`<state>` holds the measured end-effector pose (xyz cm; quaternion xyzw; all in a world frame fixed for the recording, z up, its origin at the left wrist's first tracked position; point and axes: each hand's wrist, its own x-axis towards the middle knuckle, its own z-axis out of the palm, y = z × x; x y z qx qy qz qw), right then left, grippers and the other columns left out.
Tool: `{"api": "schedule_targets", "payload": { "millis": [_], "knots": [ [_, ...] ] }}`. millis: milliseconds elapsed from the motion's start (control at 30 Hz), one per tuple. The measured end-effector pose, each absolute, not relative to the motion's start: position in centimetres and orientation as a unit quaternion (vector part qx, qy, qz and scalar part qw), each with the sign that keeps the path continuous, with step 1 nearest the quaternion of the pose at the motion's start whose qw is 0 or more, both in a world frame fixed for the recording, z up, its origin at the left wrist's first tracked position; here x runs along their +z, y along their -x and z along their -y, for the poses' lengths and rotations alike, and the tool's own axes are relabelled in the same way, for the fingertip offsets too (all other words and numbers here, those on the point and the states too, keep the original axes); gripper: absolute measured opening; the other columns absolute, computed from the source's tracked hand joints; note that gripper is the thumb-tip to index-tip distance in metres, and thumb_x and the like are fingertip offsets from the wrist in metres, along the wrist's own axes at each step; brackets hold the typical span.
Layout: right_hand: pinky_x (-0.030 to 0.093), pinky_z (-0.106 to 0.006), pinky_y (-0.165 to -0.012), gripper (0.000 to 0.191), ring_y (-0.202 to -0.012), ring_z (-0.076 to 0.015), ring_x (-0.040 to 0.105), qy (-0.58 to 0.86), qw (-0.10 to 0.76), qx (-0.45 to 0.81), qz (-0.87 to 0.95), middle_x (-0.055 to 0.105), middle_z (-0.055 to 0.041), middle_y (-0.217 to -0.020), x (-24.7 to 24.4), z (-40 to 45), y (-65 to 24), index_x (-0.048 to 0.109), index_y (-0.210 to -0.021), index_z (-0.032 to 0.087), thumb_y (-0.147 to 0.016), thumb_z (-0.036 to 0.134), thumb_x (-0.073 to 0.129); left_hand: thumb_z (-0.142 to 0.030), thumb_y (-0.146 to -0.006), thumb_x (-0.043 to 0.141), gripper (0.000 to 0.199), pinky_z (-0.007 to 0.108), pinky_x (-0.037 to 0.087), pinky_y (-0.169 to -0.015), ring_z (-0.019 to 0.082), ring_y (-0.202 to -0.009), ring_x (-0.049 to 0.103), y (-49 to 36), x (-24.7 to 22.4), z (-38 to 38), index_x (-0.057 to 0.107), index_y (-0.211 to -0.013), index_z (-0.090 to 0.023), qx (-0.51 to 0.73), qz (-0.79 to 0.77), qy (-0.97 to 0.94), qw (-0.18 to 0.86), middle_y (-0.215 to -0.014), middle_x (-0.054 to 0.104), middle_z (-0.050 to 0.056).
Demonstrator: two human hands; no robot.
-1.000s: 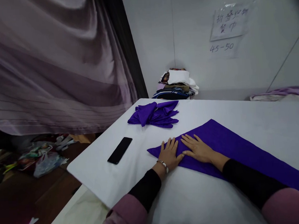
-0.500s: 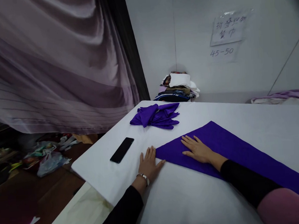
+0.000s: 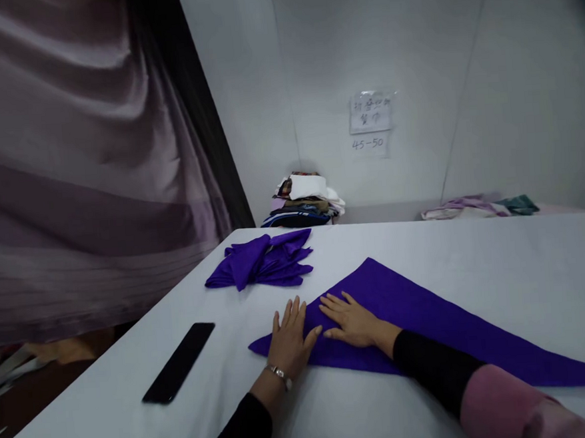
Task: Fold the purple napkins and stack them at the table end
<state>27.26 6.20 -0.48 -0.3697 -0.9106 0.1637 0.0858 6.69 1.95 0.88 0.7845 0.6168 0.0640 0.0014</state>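
My left grip [image 3: 288,343] and right grip [image 3: 352,323] lie palm down, fingers spread, on the purple cloth [image 3: 430,326], which stretches as a flat triangle across the white surface [image 3: 361,414], its peak pointing away from me. Left of it lies a black phone [image 3: 179,362], and farther off a loose purple heap [image 3: 263,261]. Beyond the far edge are piled clothes [image 3: 301,205], and, on the wall [image 3: 410,44], a handwritten sheet [image 3: 372,123] in what looks like a clear sleeve [image 3: 371,94].
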Motion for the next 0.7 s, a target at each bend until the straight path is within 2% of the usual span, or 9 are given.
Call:
{"api": "schedule_targets", "payload": {
  "millis": [167,367,533,700],
  "knots": [
    [0.001,-0.048,-0.111,0.074,-0.138,-0.0243,0.012,0.371,0.092,0.182,0.906,0.019,-0.0093,-0.150,-0.5,-6.1,-26.9,0.023,-0.145,0.020,-0.087,0.066,0.026,-0.045,-0.087,0.039,0.060,0.054,0.019,-0.110,0.028,-0.137,0.021,-7.2,-1.3,-3.3,0.033,-0.140,-0.016,0.028,-0.619,-0.785,0.013,-0.148,0.026,0.008],
    [0.006,-0.042,-0.113,0.072,-0.137,-0.0250,0.016,0.421,0.103,0.165,0.886,0.017,-0.0023,-0.151,-0.8,-8.3,-29.0,0.023,-0.145,0.025,-0.087,0.067,0.027,-0.050,-0.087,0.037,0.060,0.050,0.018,-0.112,0.027,-0.137,0.020,-6.9,-1.7,-3.4,0.034,-0.140,-0.022,0.023,-0.633,-0.774,0.007,-0.149,0.026,0.003],
    [0.007,-0.045,-0.112,0.067,-0.137,-0.0261,0.018,0.513,0.091,0.135,0.843,0.023,-0.0053,-0.149,-0.9,-13.5,-34.3,0.029,-0.143,0.021,-0.089,0.061,0.026,-0.056,-0.086,0.029,0.069,0.052,0.015,-0.112,0.026,-0.138,0.014,-7.1,-1.2,-3.4,0.027,-0.142,-0.017,0.000,-0.629,-0.777,0.019,-0.150,0.020,0.003],
    [0.008,-0.052,-0.108,0.070,-0.137,-0.0300,0.015,0.597,0.081,0.115,0.789,0.022,-0.0141,-0.149,-0.5,-17.7,-38.3,0.028,-0.142,0.009,-0.092,0.057,0.020,-0.061,-0.083,0.028,0.072,0.048,0.015,-0.113,0.027,-0.138,0.013,-7.0,-0.8,-3.4,0.026,-0.142,-0.020,0.003,-0.633,-0.773,0.035,-0.149,0.018,-0.001]
  ]
}}
